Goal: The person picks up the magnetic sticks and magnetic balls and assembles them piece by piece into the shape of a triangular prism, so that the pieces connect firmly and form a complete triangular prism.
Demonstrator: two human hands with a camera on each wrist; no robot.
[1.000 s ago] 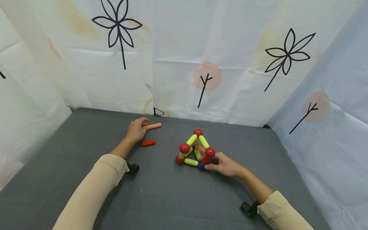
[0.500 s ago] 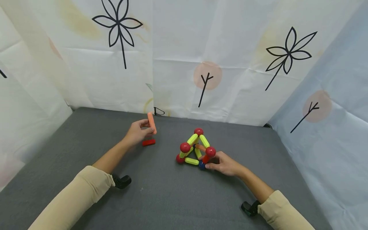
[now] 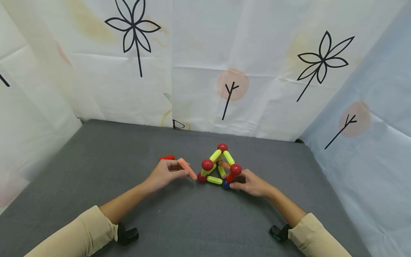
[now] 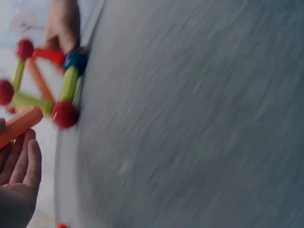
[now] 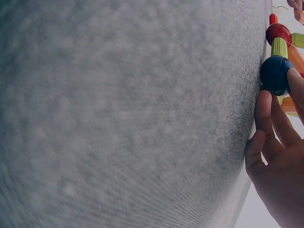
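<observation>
A small frame of yellow-green, orange and red rods joined by red balls [image 3: 218, 166] stands on the grey table [image 3: 179, 221]. My right hand [image 3: 247, 182] pinches its blue ball [image 3: 225, 185] [image 5: 277, 74] at the near right corner. My left hand [image 3: 167, 172] pinches an orange rod [image 3: 187, 168] [image 4: 19, 125], whose far end is close to the frame's near-left red ball [image 3: 201, 177] [image 4: 64, 114]. A loose red rod [image 3: 166, 157] lies just behind the left hand.
Patterned white cloth walls [image 3: 205, 71] close off the back and both sides of the table. Black wrist mounts sit under both beige sleeves [image 3: 128, 235] [image 3: 278, 232].
My left hand lifted the orange rod from the far table, swung it upright, then carried it right and nearer, down beside the frame's left red ball. The right hand stayed put.
</observation>
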